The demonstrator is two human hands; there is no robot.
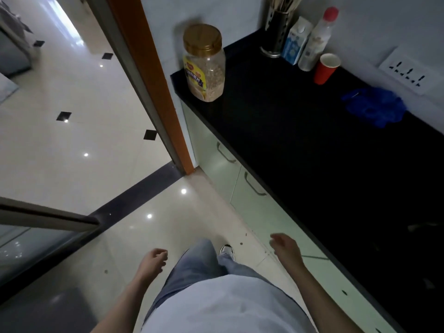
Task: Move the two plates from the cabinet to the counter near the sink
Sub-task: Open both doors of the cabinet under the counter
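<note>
No plate and no sink is in view. A black counter (pixel 312 145) runs along the right wall, with pale green cabinet doors (pixel 259 212) shut beneath it, each with a metal handle (pixel 253 185). My left hand (pixel 153 260) hangs low over the floor, fingers loosely curled and holding nothing. My right hand (pixel 284 246) hangs in front of the cabinet doors, fingers apart and holding nothing. Neither hand touches the cabinet or the counter.
On the counter stand a gold-lidded jar of oats (pixel 204 63), a metal chopstick holder (pixel 276 30), a milk carton (pixel 296 42), a white bottle (pixel 317 39), a red paper cup (pixel 325 68) and blue gloves (pixel 377 106). An orange door frame (pixel 153 87) and a glass door (pixel 48 224) stand at left.
</note>
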